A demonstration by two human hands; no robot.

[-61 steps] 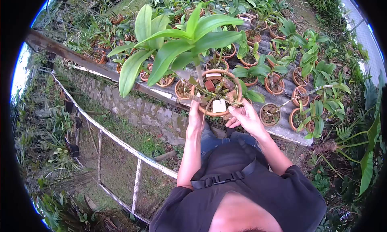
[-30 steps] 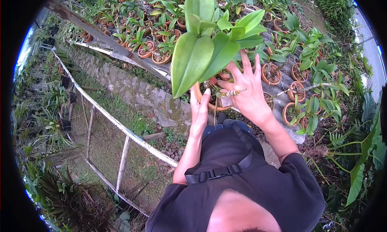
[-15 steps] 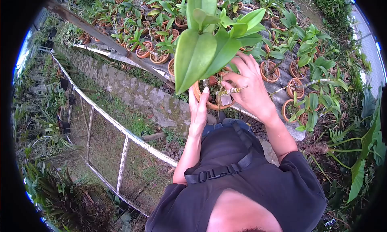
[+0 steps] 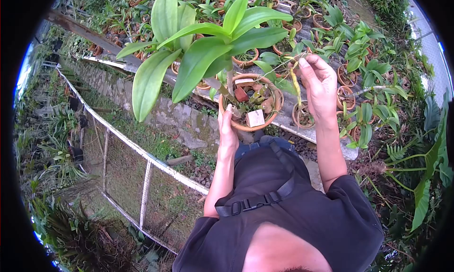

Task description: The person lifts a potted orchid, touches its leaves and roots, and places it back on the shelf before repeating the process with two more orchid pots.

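Note:
My left hand grips the near left rim of a terracotta pot, its thumb over the edge. An orchid-like plant with broad green leaves leans left out of this pot. Inside lie a pale square block, a reddish shard and short stem stubs. To the right of the pot and apart from it, my right hand is closed in a pinch on a thin, yellowish withered stem. The stem hangs down from the fingertips, with a fine strand reaching left.
Many potted plants crowd the grey bench behind and to the right. A rusty metal bar crosses at upper left. A white-framed mesh fence runs along the left, beside a stone wall. Large leaves stand at far right.
My right hand has moved from inside the pot out to the right, and the withered stem now hangs from its fingers. The plant's leaves have swung left, uncovering the pot's inside.

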